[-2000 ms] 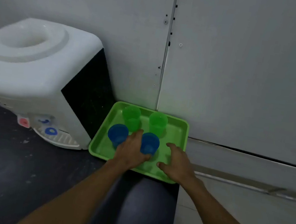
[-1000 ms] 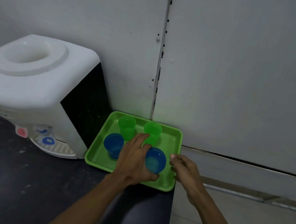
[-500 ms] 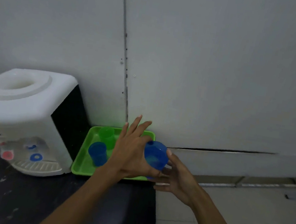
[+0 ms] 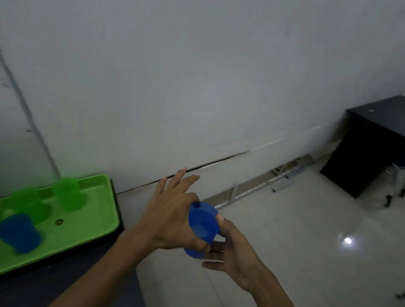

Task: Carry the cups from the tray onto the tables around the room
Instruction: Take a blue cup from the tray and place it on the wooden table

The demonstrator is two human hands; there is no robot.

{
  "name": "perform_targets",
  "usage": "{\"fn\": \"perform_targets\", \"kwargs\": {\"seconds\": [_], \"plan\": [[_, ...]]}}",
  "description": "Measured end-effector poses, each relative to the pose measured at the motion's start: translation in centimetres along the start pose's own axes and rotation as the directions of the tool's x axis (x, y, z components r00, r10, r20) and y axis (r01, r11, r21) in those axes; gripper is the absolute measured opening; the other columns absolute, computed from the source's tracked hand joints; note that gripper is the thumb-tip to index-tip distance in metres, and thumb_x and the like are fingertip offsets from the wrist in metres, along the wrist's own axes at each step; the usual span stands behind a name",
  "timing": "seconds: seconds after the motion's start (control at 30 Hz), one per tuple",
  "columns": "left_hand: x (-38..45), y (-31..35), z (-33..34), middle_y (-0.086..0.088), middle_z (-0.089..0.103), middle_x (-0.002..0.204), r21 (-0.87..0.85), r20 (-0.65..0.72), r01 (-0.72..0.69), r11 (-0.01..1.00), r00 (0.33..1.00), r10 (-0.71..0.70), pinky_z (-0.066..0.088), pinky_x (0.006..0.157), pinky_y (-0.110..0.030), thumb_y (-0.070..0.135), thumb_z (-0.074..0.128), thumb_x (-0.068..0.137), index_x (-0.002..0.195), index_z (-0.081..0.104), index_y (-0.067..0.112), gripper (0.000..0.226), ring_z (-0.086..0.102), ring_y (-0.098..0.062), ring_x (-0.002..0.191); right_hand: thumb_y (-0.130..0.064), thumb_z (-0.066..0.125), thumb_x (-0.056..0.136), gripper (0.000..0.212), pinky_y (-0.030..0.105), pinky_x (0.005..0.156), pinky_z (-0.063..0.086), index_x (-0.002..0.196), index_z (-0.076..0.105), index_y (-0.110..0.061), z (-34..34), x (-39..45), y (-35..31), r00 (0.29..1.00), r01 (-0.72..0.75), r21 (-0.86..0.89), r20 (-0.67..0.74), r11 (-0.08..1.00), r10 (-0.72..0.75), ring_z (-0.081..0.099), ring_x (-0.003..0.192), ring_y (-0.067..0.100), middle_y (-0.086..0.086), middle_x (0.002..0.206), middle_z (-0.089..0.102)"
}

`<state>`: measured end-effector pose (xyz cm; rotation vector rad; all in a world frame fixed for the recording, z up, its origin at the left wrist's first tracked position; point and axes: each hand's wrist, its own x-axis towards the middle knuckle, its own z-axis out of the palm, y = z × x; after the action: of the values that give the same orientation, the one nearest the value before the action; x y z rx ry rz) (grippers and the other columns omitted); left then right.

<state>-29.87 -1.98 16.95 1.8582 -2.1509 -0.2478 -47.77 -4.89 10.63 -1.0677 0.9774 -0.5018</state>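
1. No brand, label or legible writing on anything in view
2. Blue cup (image 4: 201, 225): translucent blue plastic, tapered, mouth turned toward the camera; held in the air right of the green tray (image 4: 78, 236), off the worktop (image 4: 106, 294) and over the floor (image 4: 300, 247)
3. Left hand (image 4: 173, 217): thumb and palm against the cup's left side, other fingers straight; grip apart
4. Right hand (image 4: 231, 255): grip clamped on the cup, thumb at the rim, fingers beneath
5. On the tray: second blue cup (image 4: 18, 232) at the near left, two green cups (image 4: 68, 193) further back
6. Dark table (image 4: 395, 121) stands far right of the tray, against the wall
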Motion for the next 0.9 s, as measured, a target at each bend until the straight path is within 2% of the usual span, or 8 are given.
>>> {"fn": "perform_targets", "kwargs": {"seconds": [0.1,0.27,0.53,0.73,0.83,0.9], "plan": [[2.9,4.8,1.6,0.001,0.018,0.162,-0.025,0.068,-0.101,0.995,0.992,0.103,0.004,0.121,-0.052,0.066,0.070,0.049,0.121,0.062,0.022,0.085,-0.004,-0.017,0.151,-0.072,0.053,0.073,0.067,0.050,0.100,0.047,0.120,0.061,-0.025,-5.1,-2.6,0.7,0.995,0.033,0.031,-0.098,0.999,-0.029,0.070,0.100,0.029,0.012,0.104,0.074],[8.7,13.1,4.9,0.000,0.021,0.161,-0.021,0.110,-0.273,0.962,0.955,0.274,0.015,0.118,-0.055,0.068,0.068,0.046,0.119,0.063,0.023,0.086,0.000,-0.017,0.151,-0.070,0.052,0.074,0.064,0.054,0.100,0.046,0.121,0.060,-0.027,-14.0,-6.2,1.3,0.962,0.092,0.091,-0.263,0.992,-0.065,0.071,0.099,0.030,0.006,0.104,0.075],[17.9,27.5,10.8,0.000,0.015,0.163,-0.031,0.180,-0.453,0.891,0.874,0.451,0.006,0.122,-0.051,0.064,0.078,0.055,0.128,0.058,0.023,0.086,-0.003,-0.018,0.151,-0.072,0.049,0.072,0.061,0.050,0.098,0.048,0.117,0.061,-0.032,-29.0,-11.5,1.2,0.880,0.130,0.129,-0.471,0.983,-0.055,0.071,0.098,0.028,0.011,0.103,0.075],[23.3,37.5,15.9,0.001,0.016,0.163,-0.126,0.210,-0.570,0.812,0.784,0.584,0.009,0.121,-0.052,0.065,0.078,0.054,0.126,0.058,0.023,0.086,-0.004,-0.016,0.151,-0.072,0.052,0.070,0.063,0.049,0.096,0.051,0.115,0.062,-0.029,-38.6,-15.8,2.2,0.783,0.190,0.175,-0.620,0.966,-0.042,0.072,0.095,0.027,0.007,0.100,0.076],[25.7,42.1,18.2,0.001,0.017,0.163,-0.176,0.233,-0.630,0.757,0.720,0.654,0.008,0.121,-0.051,0.068,0.073,0.050,0.125,0.059,0.023,0.088,-0.004,-0.014,0.151,-0.075,0.056,0.061,0.074,0.047,0.094,0.051,0.116,0.062,-0.026,-42.5,-17.6,2.8,0.724,0.223,0.211,-0.689,0.952,-0.017,0.072,0.094,0.028,0.006,0.099,0.076],[27.4,44.9,19.5,0.002,0.017,0.163,-0.193,0.254,-0.672,0.715,0.670,0.698,0.007,0.122,-0.051,0.069,0.072,0.050,0.125,0.059,0.023,0.089,-0.004,-0.015,0.151,-0.075,0.056,0.060,0.074,0.047,0.094,0.051,0.115,0.062,-0.026,-44.8,-18.6,3.1,0.683,0.244,0.234,-0.730,0.941,0.004,0.072,0.094,0.028,0.007,0.099,0.076]]}}
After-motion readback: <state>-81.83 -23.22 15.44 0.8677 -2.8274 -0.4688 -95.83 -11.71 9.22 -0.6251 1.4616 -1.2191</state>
